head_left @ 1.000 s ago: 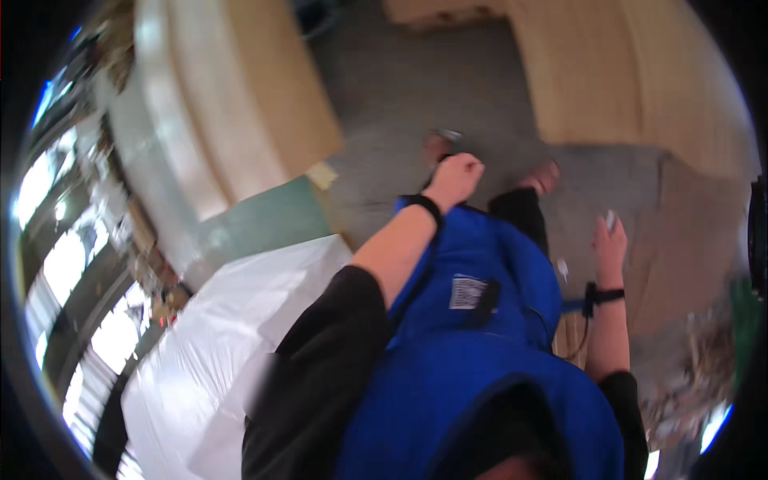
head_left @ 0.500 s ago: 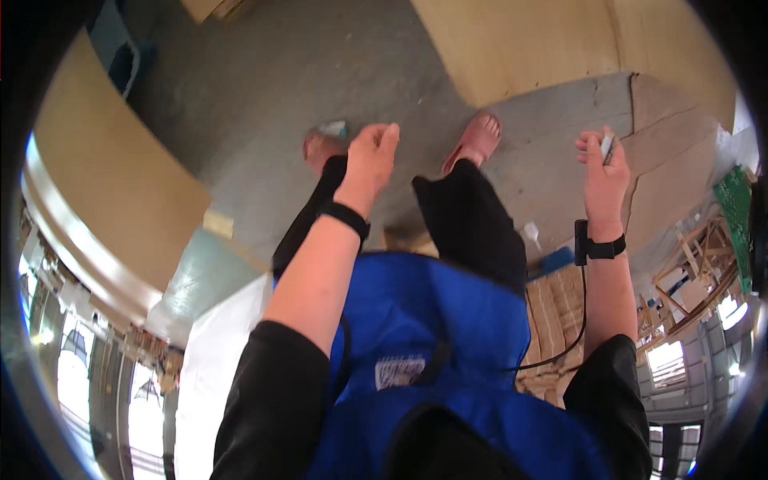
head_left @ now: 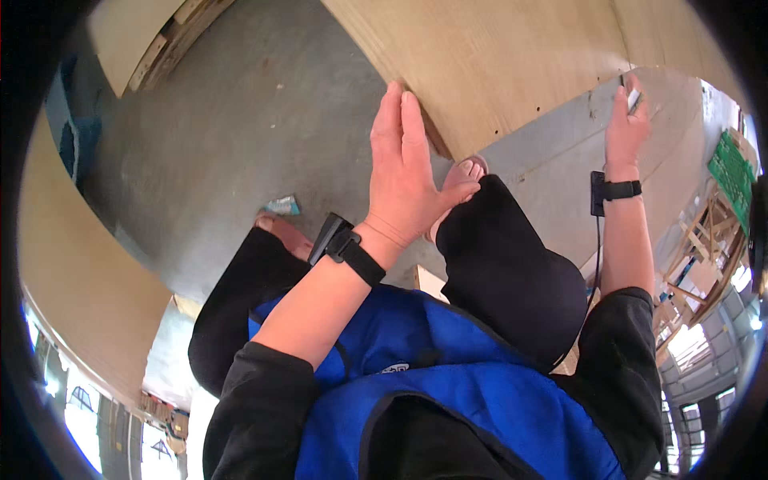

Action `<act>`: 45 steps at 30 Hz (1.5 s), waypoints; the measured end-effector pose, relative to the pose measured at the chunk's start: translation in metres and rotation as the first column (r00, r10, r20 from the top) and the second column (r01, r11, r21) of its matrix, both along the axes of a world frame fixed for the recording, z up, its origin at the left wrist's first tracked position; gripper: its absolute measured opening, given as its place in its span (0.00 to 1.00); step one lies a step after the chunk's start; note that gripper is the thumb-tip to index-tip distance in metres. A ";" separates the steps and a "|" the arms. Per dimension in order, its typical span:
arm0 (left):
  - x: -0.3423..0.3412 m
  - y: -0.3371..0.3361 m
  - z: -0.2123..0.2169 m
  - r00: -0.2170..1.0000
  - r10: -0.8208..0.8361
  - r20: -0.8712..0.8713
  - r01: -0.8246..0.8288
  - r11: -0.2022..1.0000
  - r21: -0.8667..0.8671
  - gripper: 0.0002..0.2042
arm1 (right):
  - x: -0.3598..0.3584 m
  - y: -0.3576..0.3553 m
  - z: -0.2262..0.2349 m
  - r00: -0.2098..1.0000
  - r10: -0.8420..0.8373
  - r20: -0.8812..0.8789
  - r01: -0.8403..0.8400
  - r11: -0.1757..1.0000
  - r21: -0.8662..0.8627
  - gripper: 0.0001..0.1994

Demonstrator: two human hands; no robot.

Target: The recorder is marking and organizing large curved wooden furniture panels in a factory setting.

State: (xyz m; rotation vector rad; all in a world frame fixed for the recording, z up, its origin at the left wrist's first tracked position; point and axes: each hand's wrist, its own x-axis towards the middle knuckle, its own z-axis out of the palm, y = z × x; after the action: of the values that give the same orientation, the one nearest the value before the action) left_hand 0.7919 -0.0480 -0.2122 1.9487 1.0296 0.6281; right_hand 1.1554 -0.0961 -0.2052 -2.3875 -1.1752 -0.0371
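A large pale wooden board [head_left: 496, 64] lies across the far right, its near corner above my right foot. My left hand [head_left: 400, 164] is open, fingers stretched out and thumb apart; its fingertips reach the board's left edge, and whether they touch it I cannot tell. My right hand [head_left: 626, 132] is closed on a small white tool [head_left: 634, 100] with a thin dark end, held beside the board's near edge. Fingers hide most of that tool, so its exact kind is unclear.
A curved wooden panel [head_left: 80, 264] stands along the left. Another board [head_left: 132, 40] on a wooden support is at the far left. Near my left foot lies a small teal-and-white packet [head_left: 282, 206]. Wooden frames [head_left: 704, 240] and a green sheet [head_left: 732, 176] are on the right.
My left hand has opened from a loose curl and reached forward to the board's edge. My right hand, still holding the white tool, has moved forward and slightly right. My knees are now more bent.
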 end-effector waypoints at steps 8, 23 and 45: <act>0.011 -0.001 -0.019 0.992 0.116 -0.057 -0.111 0.989 0.094 0.61 | -0.019 -0.005 -0.027 0.920 -0.126 -0.371 0.275 0.882 0.384 0.17; 0.008 -0.022 -0.014 0.972 0.189 -0.137 -0.211 0.963 -0.167 0.56 | -0.010 0.051 -0.016 0.933 0.237 0.271 -0.271 0.958 0.097 0.14; -0.137 -0.048 -0.003 0.578 0.809 -0.106 -0.606 0.338 -0.720 0.23 | -0.148 -0.024 0.032 0.760 0.650 0.005 -0.650 0.760 0.018 0.15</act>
State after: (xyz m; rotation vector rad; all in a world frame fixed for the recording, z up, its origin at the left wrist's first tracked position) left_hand 0.6545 -0.0959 -0.2155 0.6062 1.6606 0.7884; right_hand 1.0074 -0.1202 -0.1734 -1.8281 -1.9301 0.1819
